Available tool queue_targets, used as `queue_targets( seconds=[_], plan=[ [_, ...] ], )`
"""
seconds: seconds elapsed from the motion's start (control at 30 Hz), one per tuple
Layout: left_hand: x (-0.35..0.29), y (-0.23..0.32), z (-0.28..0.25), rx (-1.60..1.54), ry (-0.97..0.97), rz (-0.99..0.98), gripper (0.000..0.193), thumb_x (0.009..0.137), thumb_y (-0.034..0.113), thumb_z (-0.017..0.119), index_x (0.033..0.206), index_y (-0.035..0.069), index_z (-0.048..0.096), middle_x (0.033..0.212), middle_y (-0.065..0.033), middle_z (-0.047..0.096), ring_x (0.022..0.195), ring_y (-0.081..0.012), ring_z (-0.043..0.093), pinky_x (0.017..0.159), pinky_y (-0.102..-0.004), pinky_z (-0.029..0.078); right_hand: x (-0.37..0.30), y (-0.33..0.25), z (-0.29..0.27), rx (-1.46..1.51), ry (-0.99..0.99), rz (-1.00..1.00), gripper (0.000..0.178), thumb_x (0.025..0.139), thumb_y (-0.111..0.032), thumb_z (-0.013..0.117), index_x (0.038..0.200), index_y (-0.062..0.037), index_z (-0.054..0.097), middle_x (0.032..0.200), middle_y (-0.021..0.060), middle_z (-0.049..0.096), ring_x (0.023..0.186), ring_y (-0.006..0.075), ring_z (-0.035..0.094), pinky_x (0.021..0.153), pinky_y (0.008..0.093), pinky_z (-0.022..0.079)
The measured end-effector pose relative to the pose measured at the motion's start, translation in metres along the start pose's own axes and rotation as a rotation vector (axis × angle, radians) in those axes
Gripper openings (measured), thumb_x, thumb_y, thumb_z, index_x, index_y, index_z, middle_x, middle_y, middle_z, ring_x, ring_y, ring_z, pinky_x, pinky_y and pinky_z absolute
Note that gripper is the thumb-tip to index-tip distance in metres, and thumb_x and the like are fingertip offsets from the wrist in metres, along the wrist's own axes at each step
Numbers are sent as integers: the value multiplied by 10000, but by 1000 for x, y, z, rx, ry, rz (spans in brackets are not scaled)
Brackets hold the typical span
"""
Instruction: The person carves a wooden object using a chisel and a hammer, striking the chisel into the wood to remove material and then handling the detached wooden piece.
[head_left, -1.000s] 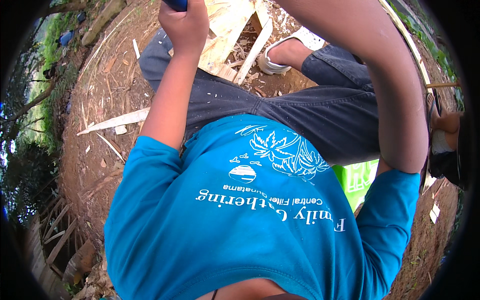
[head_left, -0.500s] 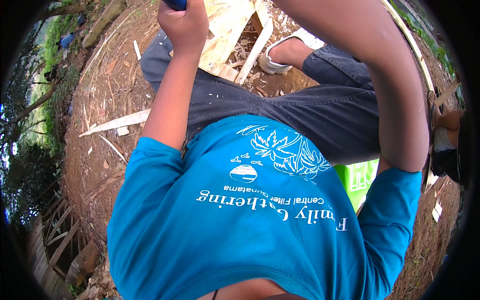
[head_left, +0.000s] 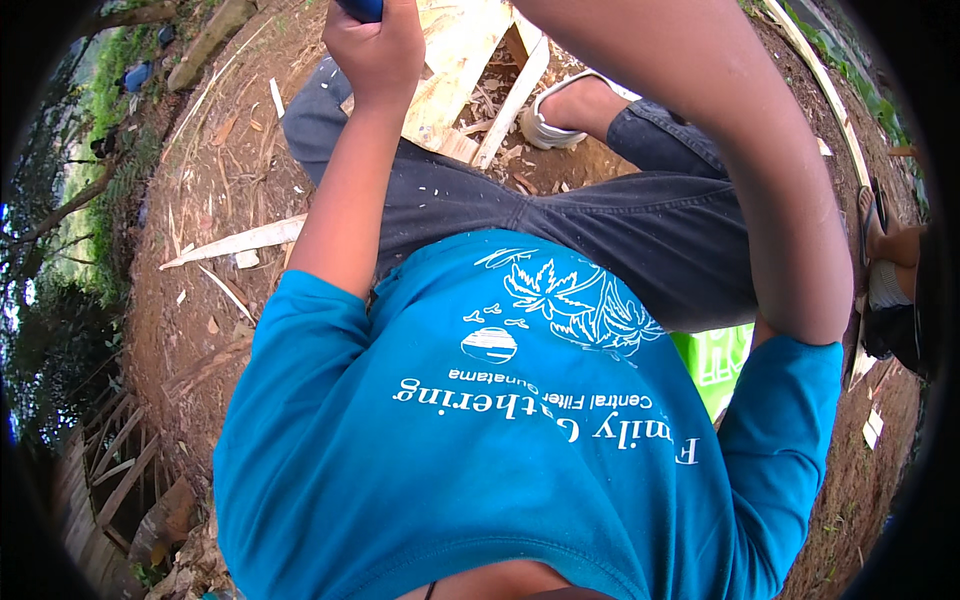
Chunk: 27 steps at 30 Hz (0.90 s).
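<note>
At the top edge my left hand (head_left: 378, 55) is closed around a smooth dark-blue thing (head_left: 362, 8), perhaps a handle. Only its rounded end shows; the rest lies beyond the picture. My right forearm (head_left: 690, 80) reaches up and leftward out of the frame, so the right hand is out of sight. Between the two arms, in front of my legs, lies a pale, freshly cut piece of wood (head_left: 465, 75). A narrower pale wood strip (head_left: 514, 105) leans beside it, with chips and shavings scattered around.
My crossed legs in dark trousers (head_left: 450, 195) and a light shoe (head_left: 550, 130) are close to the wood. Split wood (head_left: 240, 243) lies on the bare soil at left. A bright-green bag (head_left: 712, 365) sits by my right hip. Another person's sandalled foot (head_left: 872, 225) is at far right.
My left hand has come slightly down and to the right, still around the blue thing. The right forearm has shifted a little leftward. More of the other person's sandal shows.
</note>
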<state>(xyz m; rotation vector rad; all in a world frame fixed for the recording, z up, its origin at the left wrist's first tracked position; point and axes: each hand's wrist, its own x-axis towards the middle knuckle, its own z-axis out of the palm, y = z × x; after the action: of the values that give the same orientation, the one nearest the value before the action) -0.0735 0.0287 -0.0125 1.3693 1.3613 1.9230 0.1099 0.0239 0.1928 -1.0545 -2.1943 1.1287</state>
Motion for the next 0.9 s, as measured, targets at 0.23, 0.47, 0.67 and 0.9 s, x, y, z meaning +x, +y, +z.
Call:
queue_targets(
  seconds=[0.23,0.47,0.67,0.9],
  plan=[
    [0,-15,-12,205,60,18,106,1012,105,594,991,2,611,872,-26,642,821,-111,633,758,-273,513,-2,30,17,90,48,-158,355,1076,-267,481,892,4,619,669,86,547,581,211,522,558,392,426],
    [-10,-25,-26,77,25,-115,227,1031,148,590,858,53,477,625,1,496,497,-89,503,459,-271,416,1,42,25,61,97,-236,340,1063,-262,505,886,11,604,662,104,533,583,223,525,569,395,427],
    [-14,4,-14,-146,12,-246,275,1032,161,589,812,75,449,587,19,458,458,-62,411,430,-263,338,-6,35,17,9,42,-110,359,1059,-287,525,893,22,602,638,107,502,590,217,515,574,394,422],
    [0,-1,-28,-77,0,-251,212,1022,160,594,846,60,533,663,8,534,556,-73,516,495,-252,408,-2,37,16,-32,28,-97,390,1067,-315,526,867,12,595,627,57,471,564,171,469,550,366,394]
  ],
)
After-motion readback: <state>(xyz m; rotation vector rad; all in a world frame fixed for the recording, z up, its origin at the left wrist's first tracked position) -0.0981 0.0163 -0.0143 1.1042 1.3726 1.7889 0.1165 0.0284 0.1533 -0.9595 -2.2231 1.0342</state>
